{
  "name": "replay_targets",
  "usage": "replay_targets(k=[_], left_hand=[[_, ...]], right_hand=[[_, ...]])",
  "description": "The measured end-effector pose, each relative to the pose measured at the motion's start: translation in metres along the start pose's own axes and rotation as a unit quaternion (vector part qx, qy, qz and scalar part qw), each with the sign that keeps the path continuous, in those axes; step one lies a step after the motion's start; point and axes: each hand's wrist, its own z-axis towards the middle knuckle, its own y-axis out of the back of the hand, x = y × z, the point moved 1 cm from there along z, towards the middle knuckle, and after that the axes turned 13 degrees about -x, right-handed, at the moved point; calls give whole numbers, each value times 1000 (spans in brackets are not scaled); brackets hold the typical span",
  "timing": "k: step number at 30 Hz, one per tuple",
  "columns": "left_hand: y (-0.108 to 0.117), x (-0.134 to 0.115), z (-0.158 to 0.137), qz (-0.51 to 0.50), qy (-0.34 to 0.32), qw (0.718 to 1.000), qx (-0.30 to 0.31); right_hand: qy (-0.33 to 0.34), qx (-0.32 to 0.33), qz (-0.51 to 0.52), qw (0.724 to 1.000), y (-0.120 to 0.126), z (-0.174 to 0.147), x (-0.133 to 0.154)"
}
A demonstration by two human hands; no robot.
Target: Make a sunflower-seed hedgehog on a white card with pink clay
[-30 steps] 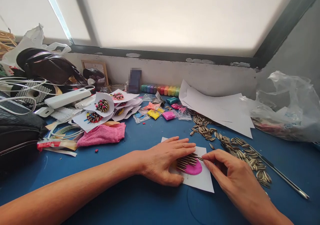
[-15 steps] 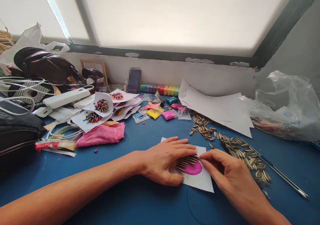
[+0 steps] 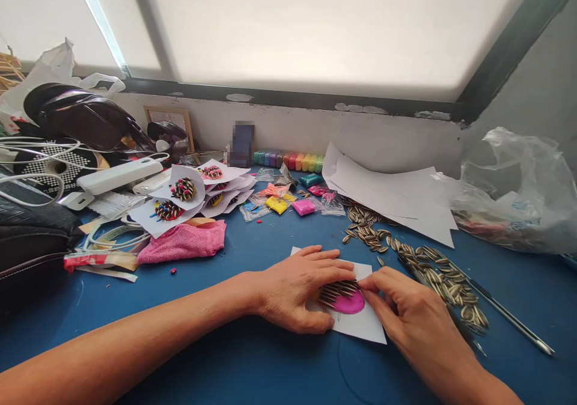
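On the blue table a small white sheet of paper [image 3: 367,328] bears a flattened oval of magenta clay [image 3: 351,304]. Rows of striped sunflower seeds [image 3: 336,292] stick out of the clay's upper part. My left hand [image 3: 297,292] lies over the sheet with its fingers stretched out, covering the left side. At the clay's right edge my right hand [image 3: 415,312] pinches thumb and forefinger together on a sunflower seed, mostly hidden by the fingertips. A loose pile of sunflower seeds [image 3: 451,282] spreads beside and behind this hand.
A pen [image 3: 511,318] lies right of the seed pile. Behind are blank paper sheets [image 3: 383,191], clay packets [image 3: 277,205] and a plastic bag [image 3: 509,207]. Finished seed-and-clay pieces [image 3: 183,190], a pink cloth [image 3: 183,243] and a white power strip [image 3: 119,176] crowd the left.
My right fingertips have shifted slightly left, closer against the seed rows at the clay's edge. My left hand stays nearly in place on the paper.
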Motion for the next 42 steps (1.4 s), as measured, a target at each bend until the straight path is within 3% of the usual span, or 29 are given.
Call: replay_targets(k=[8,21,33,42], left_hand=[[1,-1,0,7,6,1000,4],[3,-2,0,8,6,1000,10],[1,-1,0,12,8,1000,10],[1,-2,0,-2,10,1000,-5]], right_hand=[[42,-13,-12,999,-1,-1,0],[50,-57,-12,997,1,-1,2],[73,-41,-22,996,1,0,2],[87,-72,-57,992,6,-2,8]])
